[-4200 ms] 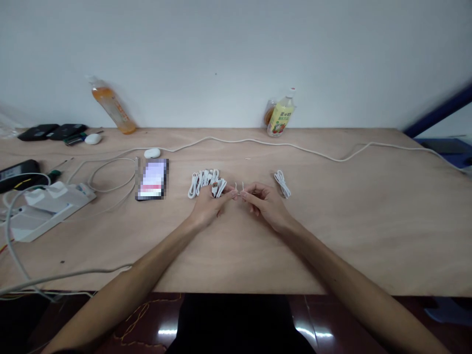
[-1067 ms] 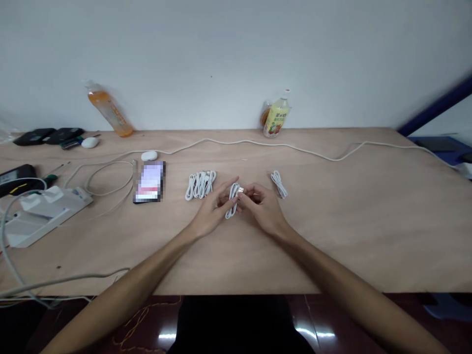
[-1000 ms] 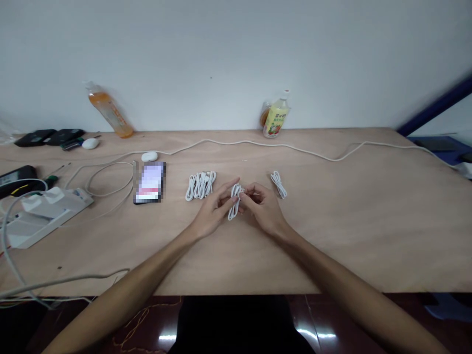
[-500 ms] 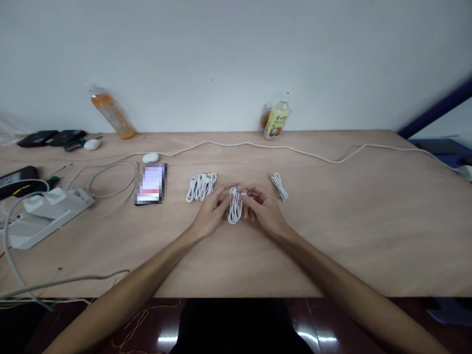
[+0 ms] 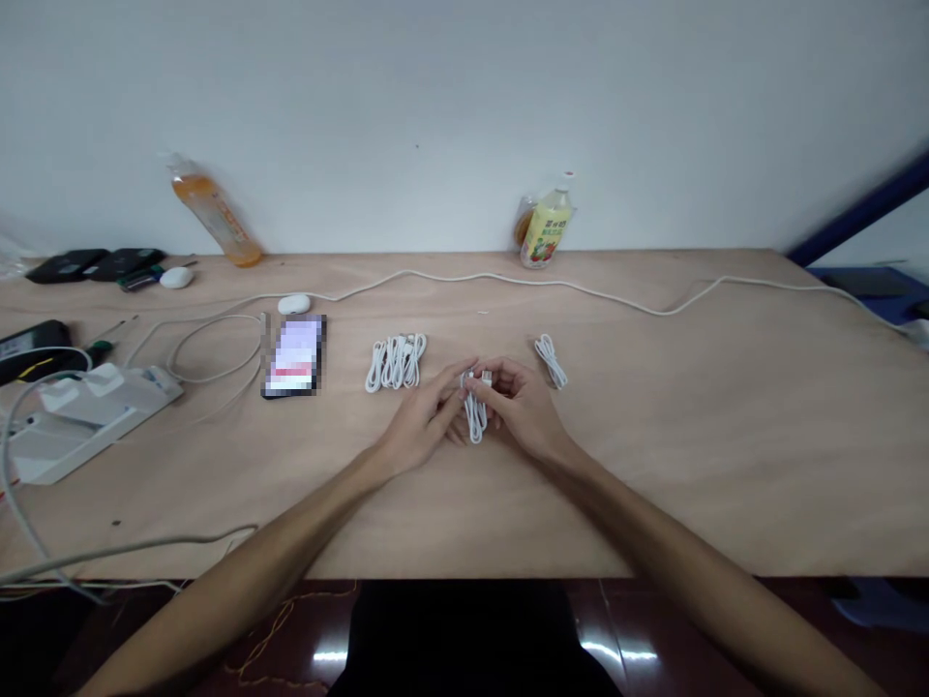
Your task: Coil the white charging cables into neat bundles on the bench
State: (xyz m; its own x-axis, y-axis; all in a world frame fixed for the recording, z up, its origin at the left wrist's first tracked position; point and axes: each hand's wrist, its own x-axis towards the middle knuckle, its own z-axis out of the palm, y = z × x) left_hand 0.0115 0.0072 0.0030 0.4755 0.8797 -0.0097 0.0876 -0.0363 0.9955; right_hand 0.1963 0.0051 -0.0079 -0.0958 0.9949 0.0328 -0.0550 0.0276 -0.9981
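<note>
A coiled white USB cable [image 5: 475, 418] is held upright between my two hands, its loop hanging down and its plug near my right fingers. My right hand [image 5: 528, 411] is closed on it, the thumb pressed across the upper part of the coil. On the other side my left hand [image 5: 423, 418] curls its fingers round the top of the same coil; some fingertips are hidden. Left of my hands lies a row of several coiled white cables [image 5: 396, 363]. A single coiled white cable [image 5: 551, 361] rests to the right, just beyond my right hand.
A phone [image 5: 294, 356] and a white earbud case [image 5: 294, 304] lie left. Farther left is a white power strip [image 5: 102, 416] with cords. An orange drink bottle [image 5: 218, 218] and a yellow-labelled bottle [image 5: 547, 229] lean on the wall. A long white cord [image 5: 479, 277] crosses the wooden table [image 5: 689, 465].
The coiled cable in my hands has shifted slightly right, and my right thumb now lies across it. My left thumb has moved off its front. The view has tilted slightly.
</note>
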